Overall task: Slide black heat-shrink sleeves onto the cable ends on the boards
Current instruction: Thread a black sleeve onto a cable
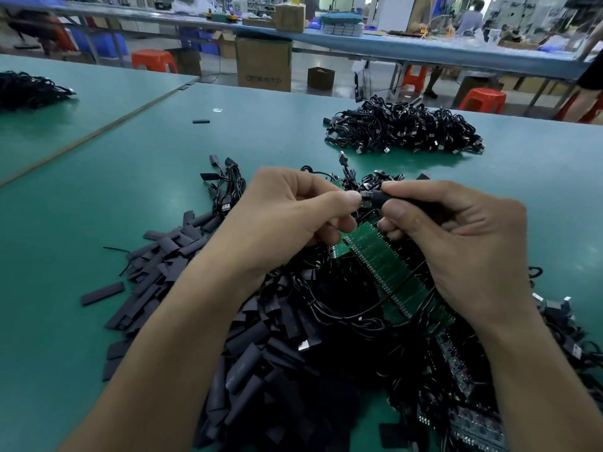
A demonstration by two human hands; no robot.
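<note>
**Above a green counter, two hands meet on one cable end**

Over the middle of the counter (98, 190), a person's left hand (287, 220) pinches a cable end (364, 201) between thumb and forefinger, the other fingers curled under. The right hand (456, 243) faces it, thumb and forefinger clamped on a black sleeve (380, 198) whose open mouth touches that cable end. How far the sleeve sits over the end cannot be told.

Just below the hands, a strip of green boards (388, 265) runs from the centre toward the near right, with thin black wires lying across it. It rests on a tangle of cables (342, 308).

To the near left, loose sleeves (182, 256) lie flat in a wide pile that spreads to the near edge. A small bundle of plug-ended leads (228, 187) sits just beyond that pile.

At the far right, well apart from the hands, is a heap of black cables (404, 128). A second heap (29, 89) lies at the far left, and a single sleeve (200, 121) lies alone between them.

Beyond the counter stand a cardboard box (263, 63) and orange stools (153, 60).
</note>
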